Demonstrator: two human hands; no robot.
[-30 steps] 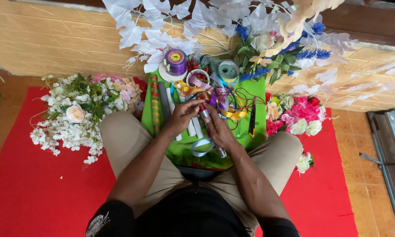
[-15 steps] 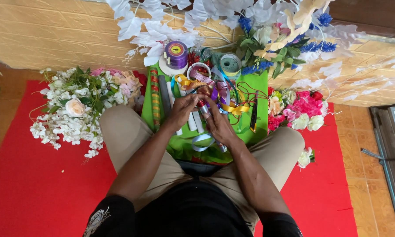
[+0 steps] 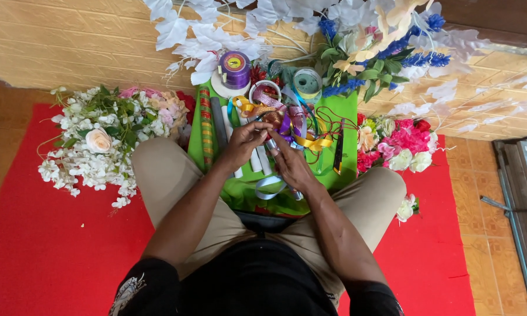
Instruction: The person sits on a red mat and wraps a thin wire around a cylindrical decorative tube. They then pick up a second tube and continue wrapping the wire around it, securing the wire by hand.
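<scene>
Red mat [image 3: 53,251] underneath; on the green tray [image 3: 348,111], your left hand [image 3: 244,143] and right hand [image 3: 291,164] meet, fingers pinched together on a ribbon piece [image 3: 273,142] beside the purple spool [image 3: 235,69].

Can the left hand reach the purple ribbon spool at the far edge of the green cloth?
Probably yes. The purple ribbon spool stands uncovered, just beyond the left hand, with only low ribbons between. But that hand works with the right hand on a small piece.

Green cloth [image 3: 345,111] lies on the red mat [image 3: 53,246], before the person's knees. On it: tangled ribbons [image 3: 287,120], purple ribbon spool [image 3: 235,69] at the far edge. White flower bunch [image 3: 94,146] lies left; pink flower bunch [image 3: 404,143] right.
</scene>
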